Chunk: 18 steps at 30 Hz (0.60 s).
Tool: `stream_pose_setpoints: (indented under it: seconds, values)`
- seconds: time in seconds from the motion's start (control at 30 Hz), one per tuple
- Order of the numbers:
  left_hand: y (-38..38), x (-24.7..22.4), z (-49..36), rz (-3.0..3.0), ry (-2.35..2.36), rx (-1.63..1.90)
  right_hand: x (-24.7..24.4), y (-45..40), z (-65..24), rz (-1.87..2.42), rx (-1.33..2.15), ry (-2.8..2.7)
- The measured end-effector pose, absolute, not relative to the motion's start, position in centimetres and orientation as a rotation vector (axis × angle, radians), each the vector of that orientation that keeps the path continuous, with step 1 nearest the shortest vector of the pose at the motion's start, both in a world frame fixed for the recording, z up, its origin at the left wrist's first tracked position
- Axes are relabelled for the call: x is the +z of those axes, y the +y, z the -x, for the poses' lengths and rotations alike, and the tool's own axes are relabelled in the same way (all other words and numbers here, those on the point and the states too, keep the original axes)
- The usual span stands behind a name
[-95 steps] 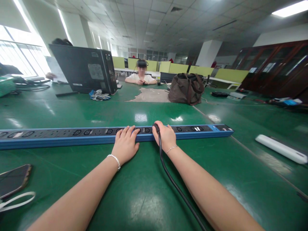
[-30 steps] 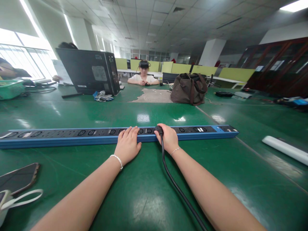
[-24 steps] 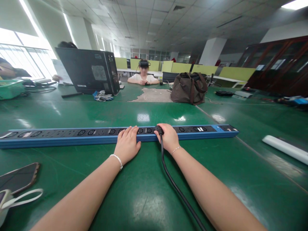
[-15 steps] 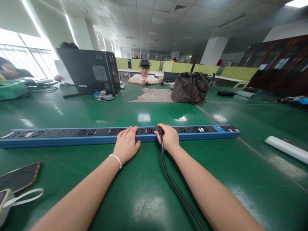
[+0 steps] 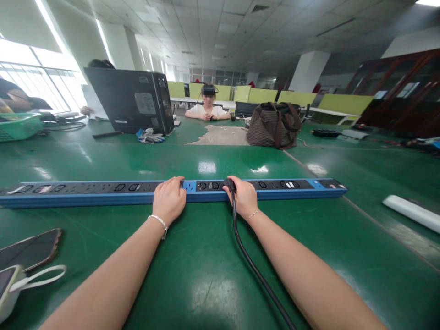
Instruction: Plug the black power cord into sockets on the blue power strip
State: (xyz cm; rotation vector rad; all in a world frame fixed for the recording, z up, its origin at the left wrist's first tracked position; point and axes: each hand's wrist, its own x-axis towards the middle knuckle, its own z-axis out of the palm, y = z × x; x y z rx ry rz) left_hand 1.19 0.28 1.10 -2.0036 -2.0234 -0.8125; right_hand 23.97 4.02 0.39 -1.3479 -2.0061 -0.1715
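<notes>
Blue multi-outlet power strip [image 5: 206, 197] lay across the green tabletop [image 5: 199, 256] — judged stiff, fairly heavy, best held by its long sides. Left hand [image 5: 169, 197] was curled over it. Right hand [image 5: 244, 196] pinched the black plug [image 5: 230, 185] against it, seating unclear. Plug seemed rigid, light; cord [image 5: 238, 236] springy — plug body the better hold.

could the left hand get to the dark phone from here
Probably yes: only green tabletop shows between the left hand and the dark phone, though the hand would first have to leave the blue power strip.
</notes>
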Motion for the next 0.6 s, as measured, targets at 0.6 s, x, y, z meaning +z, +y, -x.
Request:
stream_pose_setpoints:
  seconds: [0.6]
  values:
    - [0.58, 0.78, -1.1, 1.995, -1.983, -0.8, -0.3, 3.86, -23.36, 1.268, -0.185, -1.94]
